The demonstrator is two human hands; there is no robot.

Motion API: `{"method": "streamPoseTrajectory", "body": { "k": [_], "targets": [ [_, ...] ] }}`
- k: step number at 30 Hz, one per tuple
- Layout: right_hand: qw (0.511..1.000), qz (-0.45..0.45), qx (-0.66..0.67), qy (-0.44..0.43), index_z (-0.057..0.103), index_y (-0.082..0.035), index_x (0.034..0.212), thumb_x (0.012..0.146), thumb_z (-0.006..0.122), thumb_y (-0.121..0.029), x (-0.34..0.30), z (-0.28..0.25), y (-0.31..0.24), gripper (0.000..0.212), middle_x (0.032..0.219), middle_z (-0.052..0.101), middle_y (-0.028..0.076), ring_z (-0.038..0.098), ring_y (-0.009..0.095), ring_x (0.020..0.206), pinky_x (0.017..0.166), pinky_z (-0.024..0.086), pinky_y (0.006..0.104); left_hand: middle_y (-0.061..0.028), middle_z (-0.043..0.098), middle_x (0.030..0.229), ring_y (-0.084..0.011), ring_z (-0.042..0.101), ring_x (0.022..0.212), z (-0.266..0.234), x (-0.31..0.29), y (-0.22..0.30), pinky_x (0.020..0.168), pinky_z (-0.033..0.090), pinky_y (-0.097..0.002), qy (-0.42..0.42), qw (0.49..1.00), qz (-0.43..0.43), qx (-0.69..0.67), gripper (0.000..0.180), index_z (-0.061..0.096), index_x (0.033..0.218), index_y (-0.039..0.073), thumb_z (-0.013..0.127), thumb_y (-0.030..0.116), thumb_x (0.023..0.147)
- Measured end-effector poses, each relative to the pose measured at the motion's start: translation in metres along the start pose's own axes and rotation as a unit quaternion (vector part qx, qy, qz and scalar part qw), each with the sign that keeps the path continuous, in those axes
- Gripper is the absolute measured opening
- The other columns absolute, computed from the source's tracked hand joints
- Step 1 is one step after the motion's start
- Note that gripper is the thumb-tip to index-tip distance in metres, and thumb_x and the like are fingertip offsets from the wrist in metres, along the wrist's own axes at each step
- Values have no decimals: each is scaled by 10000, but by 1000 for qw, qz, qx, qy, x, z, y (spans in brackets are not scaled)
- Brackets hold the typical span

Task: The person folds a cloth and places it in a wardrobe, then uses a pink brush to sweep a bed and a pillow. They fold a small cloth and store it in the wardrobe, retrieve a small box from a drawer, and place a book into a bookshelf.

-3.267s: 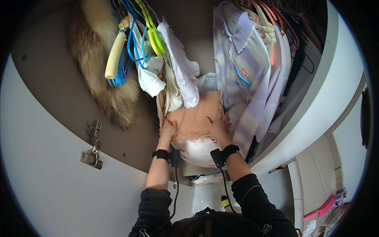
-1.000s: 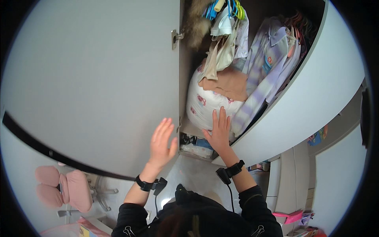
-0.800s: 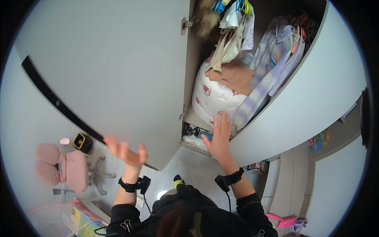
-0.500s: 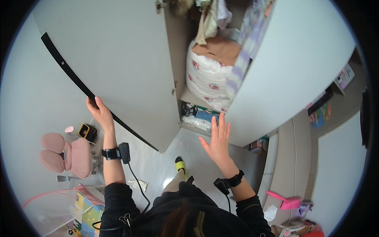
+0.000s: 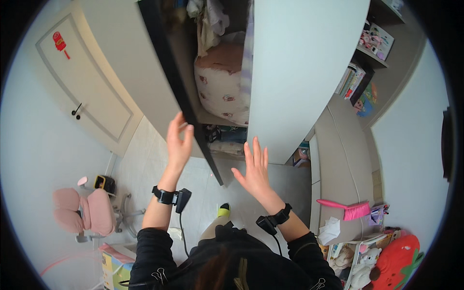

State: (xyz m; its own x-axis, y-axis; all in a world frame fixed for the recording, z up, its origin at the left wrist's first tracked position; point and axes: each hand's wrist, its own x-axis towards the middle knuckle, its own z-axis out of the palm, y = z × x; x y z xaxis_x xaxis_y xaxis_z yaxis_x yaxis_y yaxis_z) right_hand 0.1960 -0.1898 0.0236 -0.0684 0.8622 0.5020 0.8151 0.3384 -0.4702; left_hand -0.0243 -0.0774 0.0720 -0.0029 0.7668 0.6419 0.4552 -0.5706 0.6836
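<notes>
A tall white wardrobe door with a black edge strip (image 5: 170, 72) stands swung partway out at the left of the wardrobe. My left hand (image 5: 179, 147) is raised at this strip, thumb and fingers apart, the fingertips against or just beside the door. My right hand (image 5: 255, 176) is open, its fingers spread, in front of the lower left corner of the right white door panel (image 5: 290, 77). Between them the wardrobe interior shows a bulky patterned white bag (image 5: 221, 94) with a brown cloth (image 5: 222, 57) on top. Light garments (image 5: 209, 29) hang above it.
A pink chair (image 5: 99, 208) stands at left, near a white room door (image 5: 92, 77). On the right, a long low counter (image 5: 340, 159) carries a pink brush (image 5: 350, 209) and crumpled white paper (image 5: 329, 230). Plush toys (image 5: 365, 266) lie at lower right.
The left door has swung rightward, narrowing the wardrobe opening, and my left hand has moved right with its edge. My right hand stays spread. The view has shifted, showing the room door.
</notes>
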Motion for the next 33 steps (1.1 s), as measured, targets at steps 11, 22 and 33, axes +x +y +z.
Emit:
{"method": "streamPoseTrajectory", "body": {
  "k": [11,22,33],
  "targets": [
    [996,67,-49,43,219,18,1423,754,724,-241,25,-7,35,877,1487,135,281,211,412,1368,1091,129,591,-213,141,1519,-341,188,1402,163,89,-27,1099,224,-511,-271,918,159,241,722,212,1429,-19,596,134,838],
    [986,121,-101,54,253,6,1415,748,721,-274,75,22,62,861,1485,157,271,228,390,1365,1090,136,587,-151,123,1540,-336,140,1415,231,138,-70,1109,124,-559,-256,903,185,292,763,213,1439,12,591,91,780],
    [977,169,-127,39,242,-16,1429,766,688,-308,103,62,85,851,1487,168,256,240,376,1361,1090,143,576,-126,198,1528,-312,167,1412,254,143,-110,1105,123,-541,-219,892,232,320,679,291,1419,16,503,6,773]
  ]
}}
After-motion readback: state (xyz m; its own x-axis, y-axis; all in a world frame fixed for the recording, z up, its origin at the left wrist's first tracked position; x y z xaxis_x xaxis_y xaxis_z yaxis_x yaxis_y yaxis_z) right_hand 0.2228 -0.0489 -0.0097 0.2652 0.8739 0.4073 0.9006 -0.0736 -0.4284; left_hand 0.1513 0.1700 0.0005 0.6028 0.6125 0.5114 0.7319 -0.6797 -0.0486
